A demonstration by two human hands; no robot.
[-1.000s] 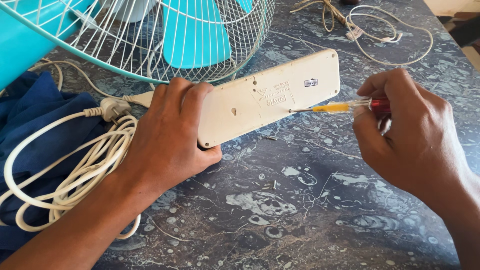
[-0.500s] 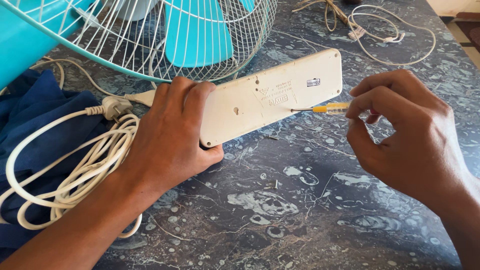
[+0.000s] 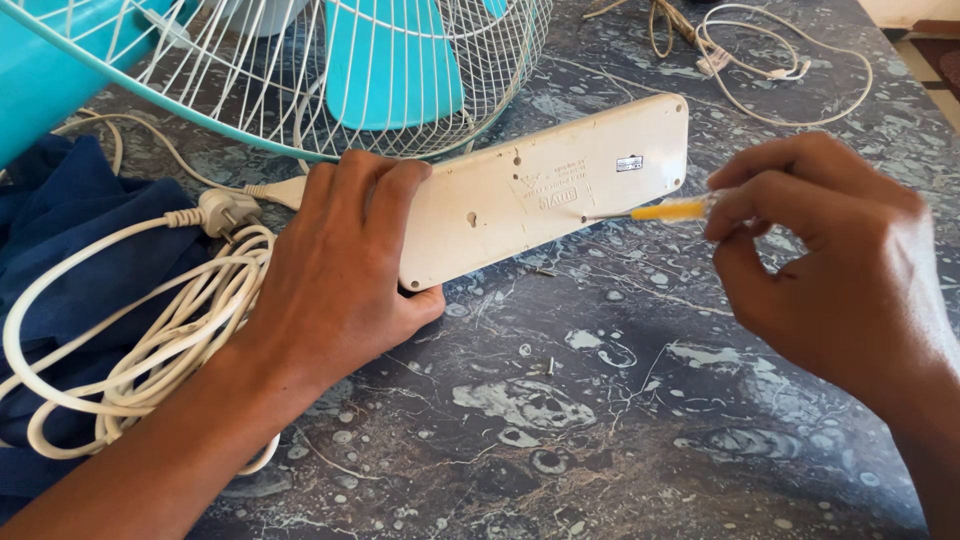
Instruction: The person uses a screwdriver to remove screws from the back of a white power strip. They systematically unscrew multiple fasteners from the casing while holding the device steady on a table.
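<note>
A person's left hand is lying spread flat over one end of a cream power strip, turned underside up on a dark marbled tabletop, while the right hand is pinching a yellow-handled screwdriver whose tip is meeting the strip's back. A second ago a red cap showed above the fingers; now they are closing over it, suggesting twisting (two small loose screws are lying nearby). A coiled white cord and a fan grille are crowding the left and far sides; the near tabletop is offering open room.
</note>
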